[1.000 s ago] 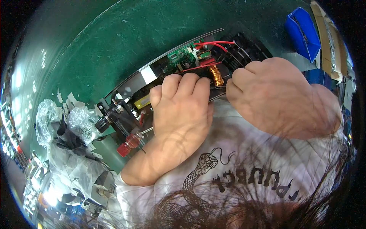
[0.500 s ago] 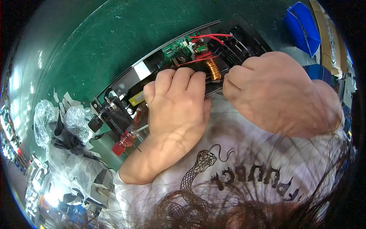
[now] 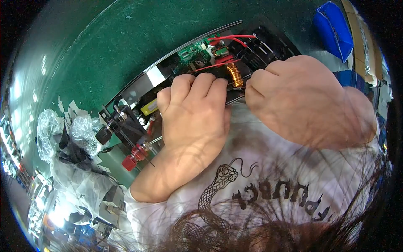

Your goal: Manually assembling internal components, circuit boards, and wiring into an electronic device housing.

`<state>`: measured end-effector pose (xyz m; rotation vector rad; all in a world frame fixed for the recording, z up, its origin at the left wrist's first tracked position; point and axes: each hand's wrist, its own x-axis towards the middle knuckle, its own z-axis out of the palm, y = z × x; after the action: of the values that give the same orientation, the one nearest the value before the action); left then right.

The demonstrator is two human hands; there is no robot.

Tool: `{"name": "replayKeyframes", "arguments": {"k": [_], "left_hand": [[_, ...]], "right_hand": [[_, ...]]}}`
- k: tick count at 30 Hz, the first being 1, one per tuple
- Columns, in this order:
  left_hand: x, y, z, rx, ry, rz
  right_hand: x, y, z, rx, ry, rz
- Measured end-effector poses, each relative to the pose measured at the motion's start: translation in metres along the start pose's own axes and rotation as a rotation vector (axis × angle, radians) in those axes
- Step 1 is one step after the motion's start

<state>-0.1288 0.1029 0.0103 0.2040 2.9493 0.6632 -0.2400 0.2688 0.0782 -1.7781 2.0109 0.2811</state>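
Note:
An open, long black electronic device housing (image 3: 133,91) lies slantwise before me on the green bench. Inside it show a green circuit board (image 3: 191,52), a copper-wound coil (image 3: 235,75) and red wires (image 3: 233,38). At its left end stick out a red binding post (image 3: 135,157) and a black binding post (image 3: 104,135). My left hand (image 3: 195,109) is closed over the near edge of the housing, its fingertips hidden inside. Right of the coil, my right hand (image 3: 302,101) is curled into a fist at the near side; whatever its fingers hold is hidden.
Clear plastic bags (image 3: 84,180) and a black cloth-like scrap (image 3: 73,153) lie at the left of the green bench (image 3: 105,46). At the far right stands a blue bin (image 3: 334,33) beside a cardboard piece (image 3: 361,42). My shirt front borders the housing's near side.
Both hands and the housing have shifted very slightly toward the far side. Their grip looks the same.

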Motion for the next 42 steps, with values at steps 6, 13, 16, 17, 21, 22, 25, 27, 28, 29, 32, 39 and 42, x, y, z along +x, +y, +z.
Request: {"name": "replayKeyframes", "arguments": {"k": [6, 13, 16, 17, 21, 22, 25, 27, 28, 29, 32, 39, 42], "left_hand": [[0.000, 0.000, 0.001, -0.014, -0.001, 0.002], [0.000, 0.001, 0.000, -0.014, 0.000, -0.001], [0.001, 0.001, 0.000, -0.010, 0.013, 0.003], [0.002, 0.001, 0.001, -0.013, 0.022, 0.007], [0.006, 0.004, 0.000, -0.033, 0.025, 0.025], [0.005, 0.004, -0.001, -0.030, 0.013, 0.012], [0.003, 0.003, 0.000, -0.027, 0.023, 0.000], [0.000, 0.002, 0.002, -0.034, 0.048, 0.018], [0.001, 0.001, 0.004, -0.025, 0.056, 0.014], [0.001, 0.000, 0.005, -0.015, 0.064, 0.009], [-0.002, 0.003, 0.003, -0.068, 0.075, -0.034], [-0.002, -0.002, 0.004, -0.194, 0.064, -0.090], [-0.002, -0.004, 0.010, -0.227, 0.056, -0.097]], "right_hand": [[-0.001, 0.001, 0.001, -0.015, -0.011, -0.013], [-0.007, 0.004, 0.001, 0.012, 0.054, 0.025], [-0.011, 0.007, -0.009, 0.029, 0.084, 0.042], [-0.011, 0.008, -0.012, 0.008, 0.067, 0.052], [-0.022, 0.010, -0.011, 0.025, 0.233, 0.048], [-0.022, 0.010, -0.010, 0.049, 0.283, 0.070], [-0.033, 0.016, -0.010, 0.083, 0.395, 0.160], [-0.040, 0.012, -0.014, 0.087, 0.452, 0.245], [-0.042, 0.009, -0.013, 0.130, 0.594, 0.531], [-0.042, 0.008, -0.010, 0.177, 0.731, 0.818], [-0.061, 0.038, 0.047, 0.332, 0.967, 1.016], [-0.048, 0.062, 0.134, 0.251, 0.853, 0.990], [-0.039, 0.060, 0.148, 0.311, 0.860, 1.016]]}}
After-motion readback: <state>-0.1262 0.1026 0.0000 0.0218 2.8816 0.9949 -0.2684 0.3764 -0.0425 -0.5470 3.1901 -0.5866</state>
